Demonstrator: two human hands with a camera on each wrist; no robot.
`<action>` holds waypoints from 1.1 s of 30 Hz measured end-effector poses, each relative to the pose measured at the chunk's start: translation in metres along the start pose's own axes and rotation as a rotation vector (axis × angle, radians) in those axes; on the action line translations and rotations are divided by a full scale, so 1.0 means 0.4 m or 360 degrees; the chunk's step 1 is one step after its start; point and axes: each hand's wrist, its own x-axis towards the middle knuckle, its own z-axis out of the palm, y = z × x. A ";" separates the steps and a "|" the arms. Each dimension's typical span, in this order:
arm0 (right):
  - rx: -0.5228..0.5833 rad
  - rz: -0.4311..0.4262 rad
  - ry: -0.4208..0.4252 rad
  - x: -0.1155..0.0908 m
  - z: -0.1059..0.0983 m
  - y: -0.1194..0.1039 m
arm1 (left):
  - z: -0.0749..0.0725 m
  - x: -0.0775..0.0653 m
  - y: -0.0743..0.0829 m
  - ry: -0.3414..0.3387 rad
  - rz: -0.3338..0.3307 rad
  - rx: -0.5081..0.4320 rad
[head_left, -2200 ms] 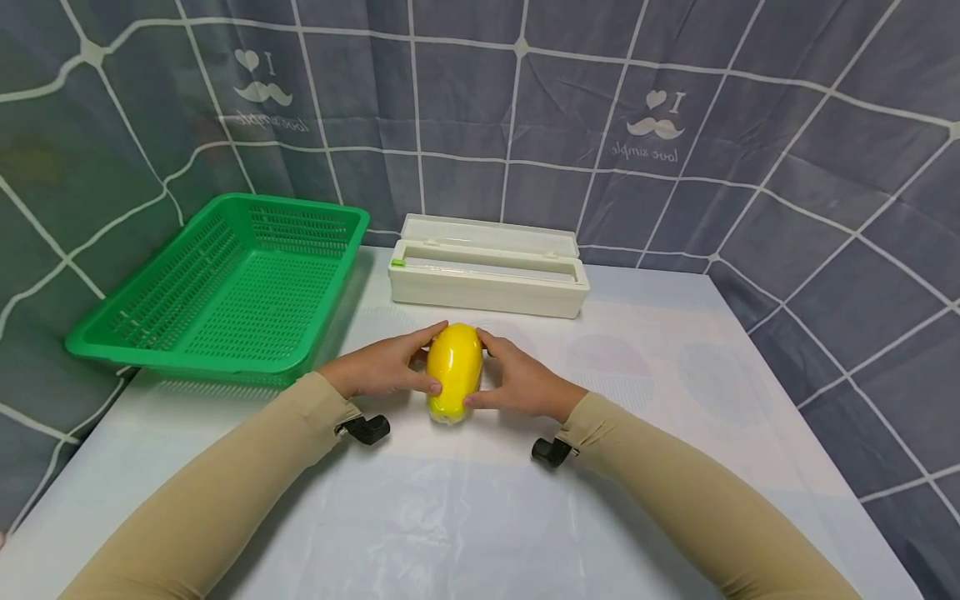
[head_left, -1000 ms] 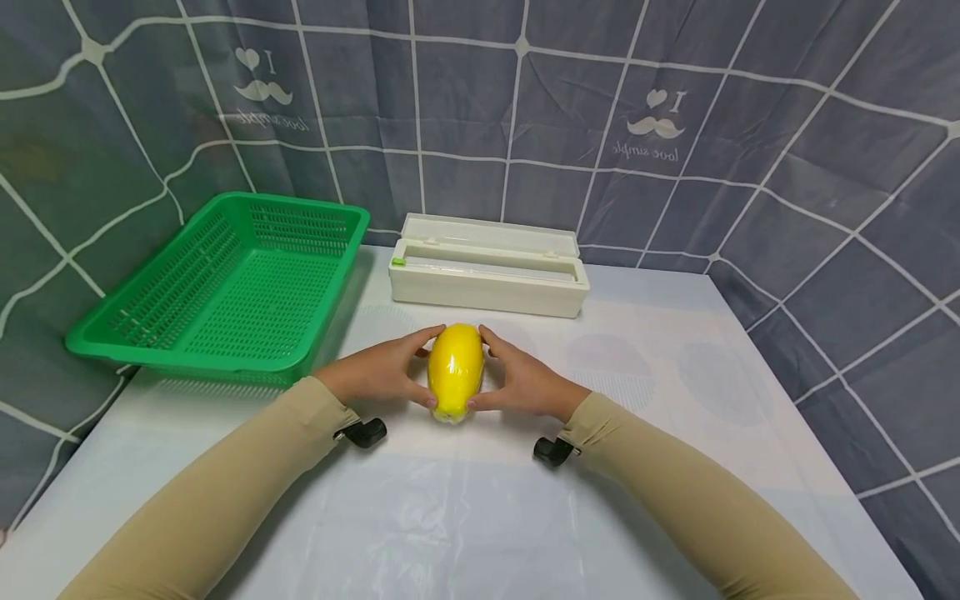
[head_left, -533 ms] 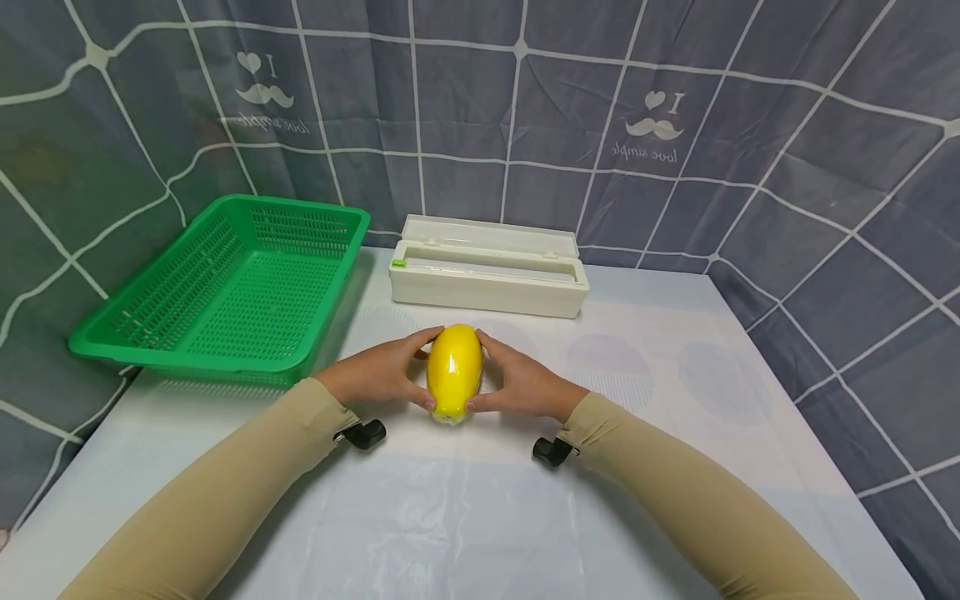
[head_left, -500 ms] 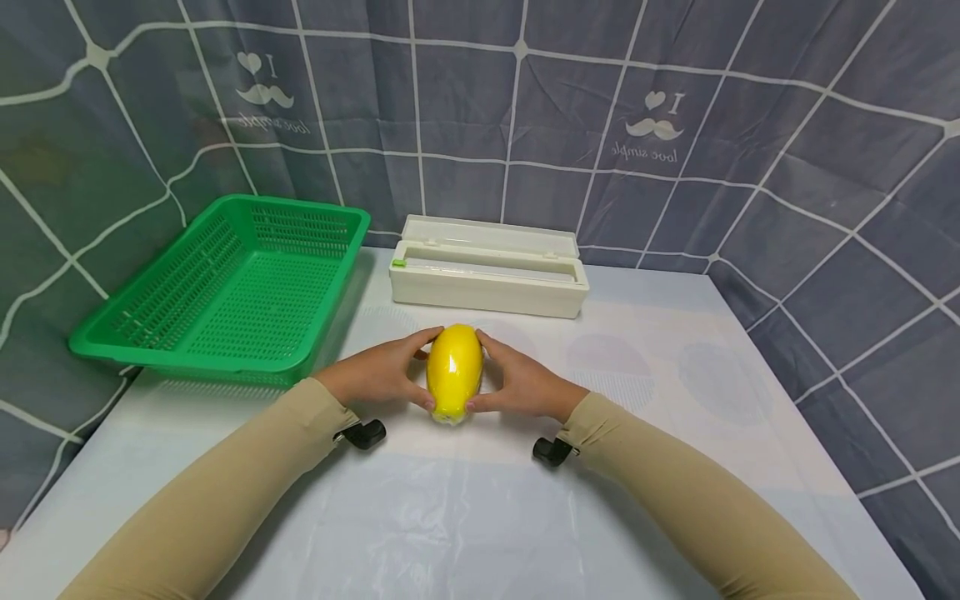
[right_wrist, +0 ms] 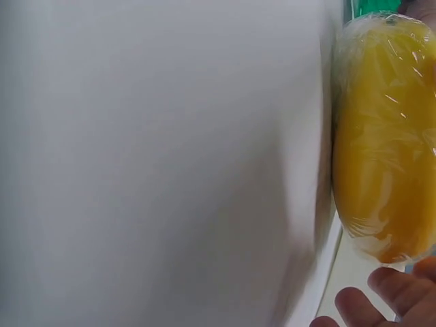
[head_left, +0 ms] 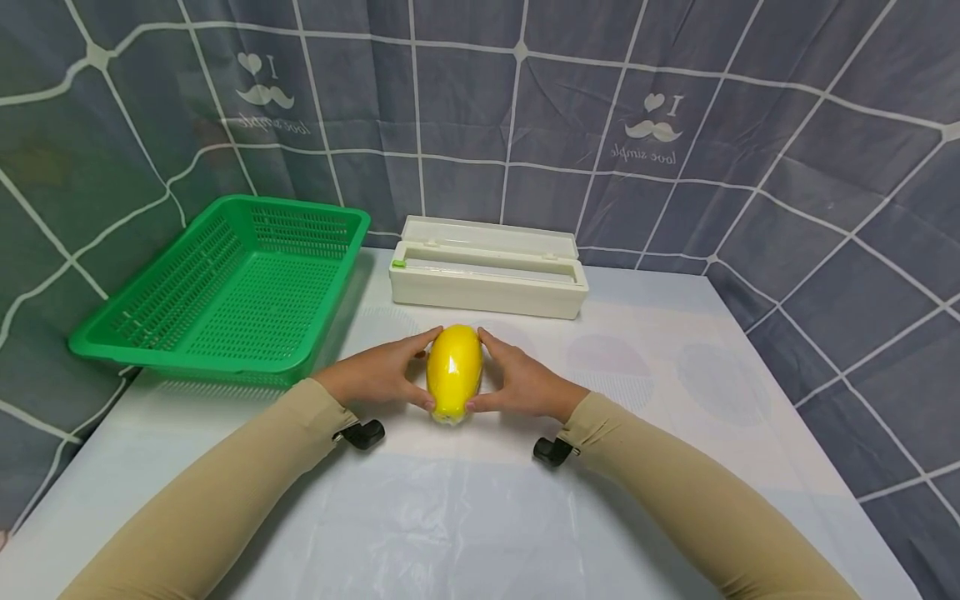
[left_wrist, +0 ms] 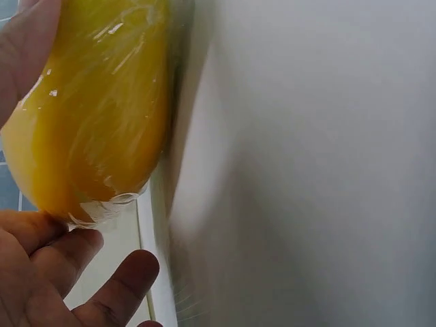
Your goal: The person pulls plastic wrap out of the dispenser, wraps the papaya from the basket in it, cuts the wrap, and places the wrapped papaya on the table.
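Observation:
An oblong, glossy yellow fruit [head_left: 454, 371], wrapped in clear cling film, lies lengthwise at the middle of the table. My left hand [head_left: 378, 371] holds it from the left, thumb near the close end and fingertips at the far end. From the right, my right hand [head_left: 521, 379] grips it the same way. Both wrist views show creased film on the fruit [left_wrist: 102, 102] and loose film gathered at its far end. In the right wrist view some fingertips [right_wrist: 357, 306] hang just past the fruit's end. The fruit's underside is hidden.
Behind the fruit stands a white cling film dispenser [head_left: 487, 292] with its lid raised and a roll inside. A green perforated plastic basket [head_left: 210, 362] sits at the left. A grey gridded curtain [head_left: 465, 100] borders the white table [head_left: 450, 525].
Over about two seconds the left thumb has slid from the fruit's side toward its near end, and the fruit has turned slightly. In the last half second almost nothing has moved.

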 end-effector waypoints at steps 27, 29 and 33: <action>-0.0032 0.0015 0.0029 -0.004 0.000 0.004 | -0.017 -0.010 0.017 -0.0019 -0.0039 0.0050; -0.0038 0.0018 0.0034 -0.004 0.000 0.003 | -0.018 -0.009 0.017 -0.0017 -0.0038 0.0050; -0.0052 0.0024 0.0044 -0.007 -0.001 -0.002 | -0.018 -0.007 0.016 -0.0008 -0.0038 0.0045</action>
